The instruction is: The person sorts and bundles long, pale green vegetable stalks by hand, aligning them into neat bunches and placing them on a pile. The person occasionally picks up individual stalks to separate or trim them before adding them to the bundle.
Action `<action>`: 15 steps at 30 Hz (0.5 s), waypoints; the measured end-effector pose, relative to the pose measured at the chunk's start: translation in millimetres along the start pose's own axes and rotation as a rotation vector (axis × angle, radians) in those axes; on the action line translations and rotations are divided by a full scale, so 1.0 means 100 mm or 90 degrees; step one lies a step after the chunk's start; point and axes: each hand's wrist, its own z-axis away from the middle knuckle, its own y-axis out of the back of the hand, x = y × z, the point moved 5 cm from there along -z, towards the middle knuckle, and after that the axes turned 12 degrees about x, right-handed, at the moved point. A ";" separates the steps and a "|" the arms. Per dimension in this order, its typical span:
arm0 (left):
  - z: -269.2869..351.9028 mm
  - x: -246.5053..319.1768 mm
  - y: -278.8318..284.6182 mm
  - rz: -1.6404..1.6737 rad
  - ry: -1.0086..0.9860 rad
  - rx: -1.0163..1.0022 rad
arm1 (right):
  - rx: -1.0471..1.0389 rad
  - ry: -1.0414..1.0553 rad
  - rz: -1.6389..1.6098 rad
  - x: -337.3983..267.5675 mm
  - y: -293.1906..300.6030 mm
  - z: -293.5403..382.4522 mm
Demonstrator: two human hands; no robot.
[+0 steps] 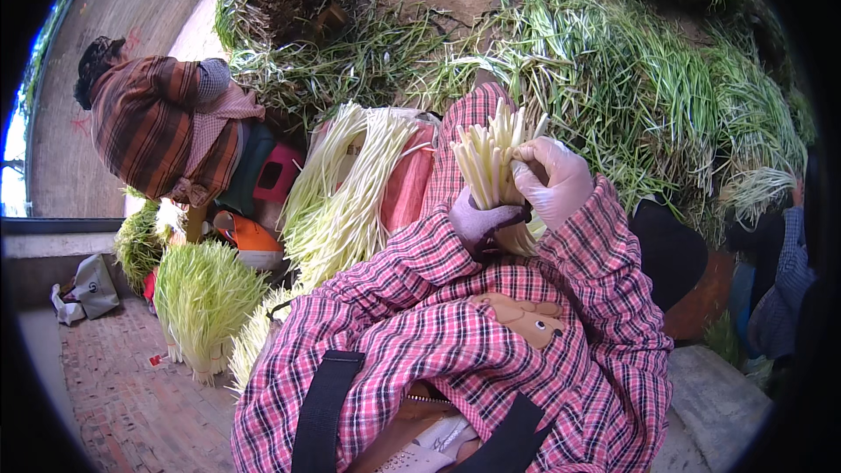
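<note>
My left hand (483,220), in a purple glove, is wrapped around a bundle of pale vegetable stalks (489,161). The cut-looking thick ends fan out above the fist, and part of the bundle shows below it. My right hand (558,177) wears a thin translucent glove. Its thumb and forefinger pinch at the bundle's right edge; what exactly lies between the fingertips is partly hidden. Left of my knee, long pale stalks (348,190) lie in a loose pile across a pink woven sack (407,177).
Uncleaned green stalks (631,98) form a large heap ahead and to the right. Upright bundles of stalks (204,302) stand on the brick floor (112,381). A person in a striped garment (164,125) bends at the left; a sleeve (782,276) shows at the far right.
</note>
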 end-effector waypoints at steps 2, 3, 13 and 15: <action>0.00 0.01 -0.01 -0.011 0.005 -0.011 | 0.006 0.053 0.072 -0.02 0.03 0.02; -0.01 0.01 -0.01 -0.020 0.009 -0.026 | -0.014 -0.001 0.046 0.02 0.04 0.02; 0.00 0.00 0.03 -0.079 -0.010 -0.019 | 0.019 -0.002 -0.377 -0.09 0.66 -0.34; -0.01 0.00 0.02 -0.078 -0.005 -0.010 | 0.047 0.094 0.080 -0.13 0.53 -0.18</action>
